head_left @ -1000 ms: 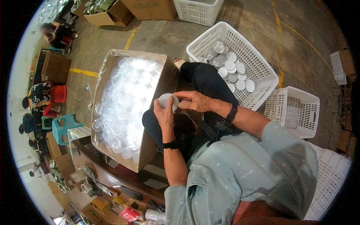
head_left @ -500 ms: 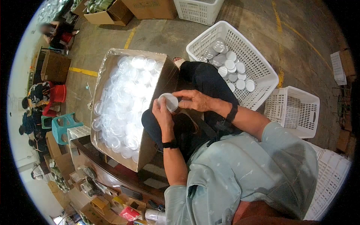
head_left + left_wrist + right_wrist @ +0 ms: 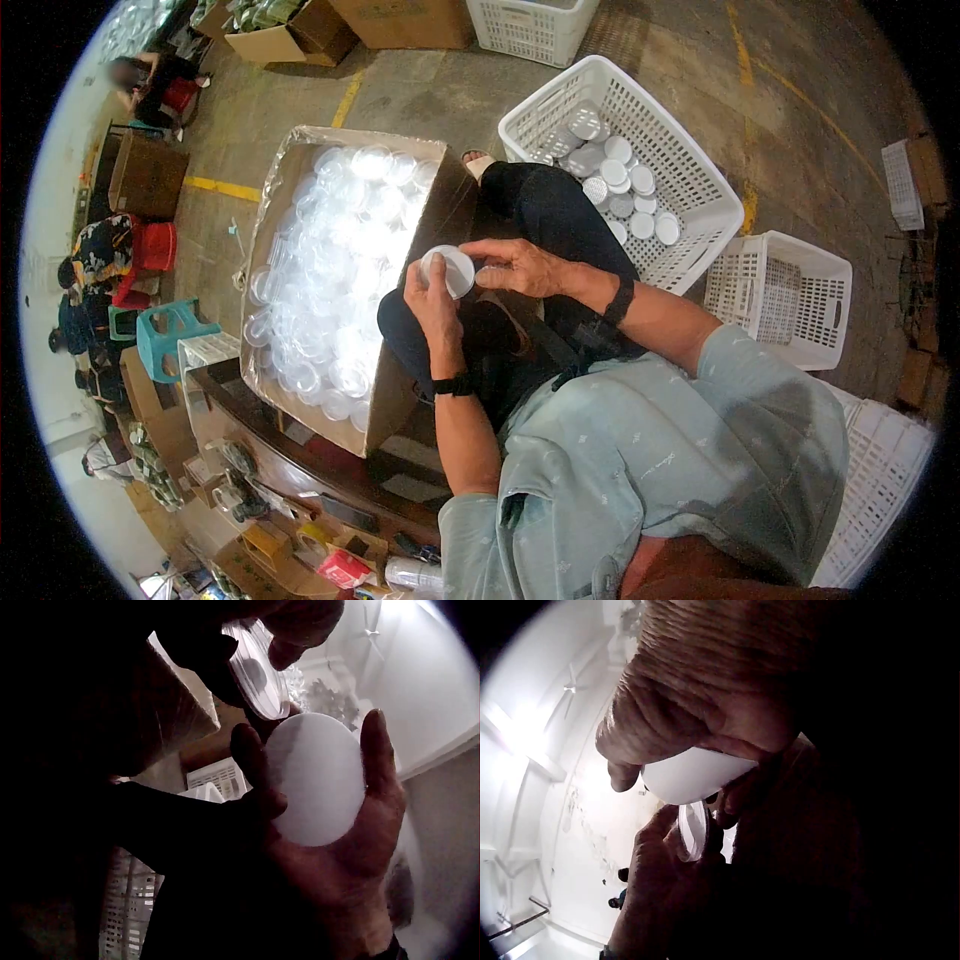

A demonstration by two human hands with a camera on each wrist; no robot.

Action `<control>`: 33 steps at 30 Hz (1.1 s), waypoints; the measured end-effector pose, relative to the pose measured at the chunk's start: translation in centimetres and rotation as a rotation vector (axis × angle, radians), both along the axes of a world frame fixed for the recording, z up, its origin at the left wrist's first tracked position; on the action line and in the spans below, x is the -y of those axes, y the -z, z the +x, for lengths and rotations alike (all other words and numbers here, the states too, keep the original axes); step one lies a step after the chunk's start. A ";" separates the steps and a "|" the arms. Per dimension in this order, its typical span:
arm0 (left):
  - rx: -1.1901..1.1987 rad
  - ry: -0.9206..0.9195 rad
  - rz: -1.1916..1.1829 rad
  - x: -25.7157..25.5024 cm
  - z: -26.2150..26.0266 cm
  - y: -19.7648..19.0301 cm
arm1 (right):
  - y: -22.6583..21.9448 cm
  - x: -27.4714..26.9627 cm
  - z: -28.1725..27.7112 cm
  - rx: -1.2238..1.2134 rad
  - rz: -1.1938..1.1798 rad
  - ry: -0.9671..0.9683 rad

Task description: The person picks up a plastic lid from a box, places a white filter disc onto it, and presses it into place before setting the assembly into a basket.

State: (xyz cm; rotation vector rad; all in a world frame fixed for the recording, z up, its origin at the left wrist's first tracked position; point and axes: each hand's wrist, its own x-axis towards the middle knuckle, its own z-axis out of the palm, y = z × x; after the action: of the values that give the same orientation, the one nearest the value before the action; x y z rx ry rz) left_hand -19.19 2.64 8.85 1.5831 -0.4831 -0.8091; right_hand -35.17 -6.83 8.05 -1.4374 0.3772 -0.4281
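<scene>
My left hand (image 3: 433, 308) pinches a round clear plastic lid (image 3: 459, 273), its thumb near the left edge. In the left wrist view this lid (image 3: 260, 671) has a clear rim and white inside its face. My right hand (image 3: 527, 270) is just to the right, fingertips near the lid's edge. Between its thumb and fingers it grips a plain white disc (image 3: 319, 780), which is mostly hidden under the hand in the head view. A cardboard box (image 3: 425, 330) full of clear lids (image 3: 335, 270) stands left of my hands.
Beyond my right knee, a white slatted basket (image 3: 690, 150) holds white-faced lids (image 3: 625, 185). Another white basket (image 3: 835, 300) stands to its right. A cluttered desk (image 3: 310, 440) is at lower left, near a teal stool (image 3: 165, 340). Several people sit along the far left.
My left thumb has slid from the lid's middle toward its left edge, uncovering more of its face. The right hand has stayed in nearly the same place.
</scene>
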 end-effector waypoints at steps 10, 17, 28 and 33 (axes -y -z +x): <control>-0.107 -0.048 -0.135 0.3 -0.1 0.6 | -0.4 -0.2 0.0 0.029 -0.123 0.028; -0.098 0.013 -0.062 0.1 0.5 0.7 | 0.1 -0.1 -0.1 0.025 -0.429 -0.015; 0.097 0.247 0.184 4.7 7.6 -4.2 | -2.6 3.5 -2.5 0.579 0.678 0.627; 0.151 0.406 0.317 9.1 11.7 1.7 | -1.4 2.6 -2.0 0.474 0.593 0.399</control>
State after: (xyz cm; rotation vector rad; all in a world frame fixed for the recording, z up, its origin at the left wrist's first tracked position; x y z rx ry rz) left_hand -7.47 -6.45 7.17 1.8774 -0.8350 -1.1188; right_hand -37.15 -9.44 9.44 -0.6494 0.3630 -0.8770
